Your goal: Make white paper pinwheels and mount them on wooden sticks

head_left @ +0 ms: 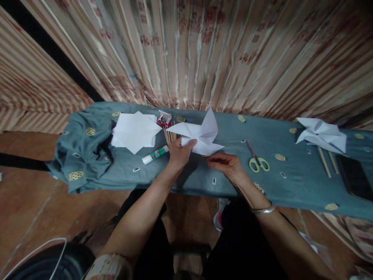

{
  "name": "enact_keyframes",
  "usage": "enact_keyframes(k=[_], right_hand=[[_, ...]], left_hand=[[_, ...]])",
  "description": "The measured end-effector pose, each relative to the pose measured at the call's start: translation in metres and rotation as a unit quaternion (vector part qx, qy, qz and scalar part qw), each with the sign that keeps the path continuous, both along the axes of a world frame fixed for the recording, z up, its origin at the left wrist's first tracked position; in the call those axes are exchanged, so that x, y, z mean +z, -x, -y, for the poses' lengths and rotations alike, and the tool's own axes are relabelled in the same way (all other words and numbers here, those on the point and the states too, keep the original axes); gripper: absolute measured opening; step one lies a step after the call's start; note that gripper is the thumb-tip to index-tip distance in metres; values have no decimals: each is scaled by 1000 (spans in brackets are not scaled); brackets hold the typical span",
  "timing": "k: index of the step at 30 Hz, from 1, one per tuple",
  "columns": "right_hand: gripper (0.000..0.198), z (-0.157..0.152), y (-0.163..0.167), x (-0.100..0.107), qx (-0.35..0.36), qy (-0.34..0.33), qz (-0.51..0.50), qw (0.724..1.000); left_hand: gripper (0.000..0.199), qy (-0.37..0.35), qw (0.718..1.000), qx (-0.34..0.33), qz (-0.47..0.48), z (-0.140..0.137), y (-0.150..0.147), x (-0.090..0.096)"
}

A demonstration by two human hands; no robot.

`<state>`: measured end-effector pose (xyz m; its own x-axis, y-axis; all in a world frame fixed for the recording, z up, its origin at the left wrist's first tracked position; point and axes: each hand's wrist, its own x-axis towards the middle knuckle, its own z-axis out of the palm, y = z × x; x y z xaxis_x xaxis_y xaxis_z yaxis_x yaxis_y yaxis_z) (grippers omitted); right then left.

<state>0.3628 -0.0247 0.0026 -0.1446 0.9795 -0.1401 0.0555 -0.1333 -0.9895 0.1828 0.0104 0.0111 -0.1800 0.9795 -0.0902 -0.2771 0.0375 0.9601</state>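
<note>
A white paper pinwheel point(201, 136) with folded blades is held over the table by my left hand point(180, 151), thumb on top and fingers underneath. Just to its lower right is my right hand point(225, 165), apart from the paper. Its fingers are curled in toward the thumb, and anything between the tips is too small to make out. Beside my left hand lie a glue stick point(155, 154) and several thin wooden sticks point(169, 136), partly covered by the pinwheel. Behind these sits a small open red box point(164, 118) of metal pins.
A stack of white paper sheets point(135, 132) lies at the left. Green-handled scissors point(257, 158) rest right of my right hand. Farther right are finished-looking pinwheels point(320, 134) on sticks and a dark phone point(354, 177). A patterned curtain point(192, 58) hangs behind the cloth-covered table point(233, 134).
</note>
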Motion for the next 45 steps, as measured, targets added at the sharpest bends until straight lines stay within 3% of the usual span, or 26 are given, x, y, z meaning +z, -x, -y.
enact_keyframes(k=[7,16,25,32,45], right_hand=[[13,15,5,9,19,-39,36,998],[11,20,11,33,-62,-124,54,989],[13,0,27,24,-106,-156,1,982],[8,3,33,26,-116,-223,124,960],[8,-6,33,21,-133,-182,-12,974]], left_hand=[[16,-4,1000,-13,13,0,-6,-1],[18,-8,999,-36,-38,3,-15,-11],[12,-14,998,-50,-36,6,-24,2],[13,-24,999,-39,-23,2,-21,-3],[14,-40,995,-47,-74,5,-16,1]])
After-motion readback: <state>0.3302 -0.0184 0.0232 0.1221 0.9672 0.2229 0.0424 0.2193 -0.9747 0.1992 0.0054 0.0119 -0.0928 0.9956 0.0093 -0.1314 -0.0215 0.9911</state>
